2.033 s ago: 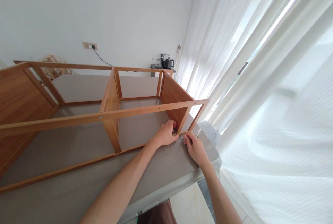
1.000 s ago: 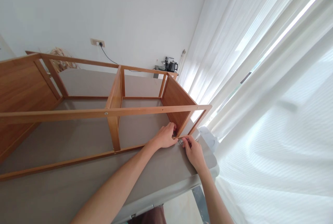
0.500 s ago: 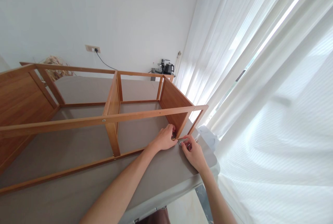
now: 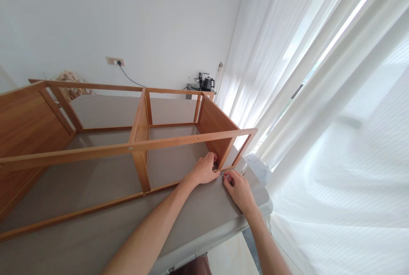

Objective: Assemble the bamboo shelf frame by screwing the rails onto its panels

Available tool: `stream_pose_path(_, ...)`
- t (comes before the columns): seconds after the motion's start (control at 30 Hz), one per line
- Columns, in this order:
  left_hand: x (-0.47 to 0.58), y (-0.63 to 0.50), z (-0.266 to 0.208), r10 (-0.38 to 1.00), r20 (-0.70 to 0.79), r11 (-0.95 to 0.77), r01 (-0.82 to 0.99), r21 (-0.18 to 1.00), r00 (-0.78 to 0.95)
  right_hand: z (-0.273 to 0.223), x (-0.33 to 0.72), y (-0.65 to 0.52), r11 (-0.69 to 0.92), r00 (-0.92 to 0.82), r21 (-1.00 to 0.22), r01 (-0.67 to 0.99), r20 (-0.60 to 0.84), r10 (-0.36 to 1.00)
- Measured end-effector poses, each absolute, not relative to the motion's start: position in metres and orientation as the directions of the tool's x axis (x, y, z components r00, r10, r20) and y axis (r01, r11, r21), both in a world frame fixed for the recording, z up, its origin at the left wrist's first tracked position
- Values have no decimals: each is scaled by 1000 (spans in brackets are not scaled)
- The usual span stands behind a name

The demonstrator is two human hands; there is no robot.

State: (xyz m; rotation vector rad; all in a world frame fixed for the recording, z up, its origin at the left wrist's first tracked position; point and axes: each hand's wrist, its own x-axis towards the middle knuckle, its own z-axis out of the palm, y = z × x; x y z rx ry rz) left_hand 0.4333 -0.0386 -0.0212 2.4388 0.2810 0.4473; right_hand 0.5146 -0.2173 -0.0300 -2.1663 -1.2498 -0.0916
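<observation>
A wooden shelf frame [image 4: 179, 141] lies on its side across the cloth-covered table, with slatted rails and upright panels. My left hand [image 4: 204, 169] is closed around the lower rail by the foot of the right-hand panel [image 4: 217, 124]; part of its fingers is hidden behind the wood. Just right of it, my right hand [image 4: 238, 185] pinches a thin metal hex key [image 4: 223, 173], whose end meets the lower rail at that corner. Screw heads show along the upper rail, one being a bolt [image 4: 130, 148] above the middle panel.
Small metal pieces [image 4: 243, 173] and a clear plastic bag [image 4: 258, 168] lie at the table's right end. White curtains [image 4: 335, 147] hang close on the right. A coffee maker and a black kettle [image 4: 208, 83] stand at the back, near the wall.
My right hand's fingers have curled in closer around the hex key, which has turned. My left hand stays at the corner. The view has shifted slightly.
</observation>
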Motion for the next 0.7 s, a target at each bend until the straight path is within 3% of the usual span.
stream_pose_path(0.7, 436, -38, -25, 303, 262, -785, 84, 614, 916, -32, 515, -220, -380, 556, -454, 806, 362, 748)
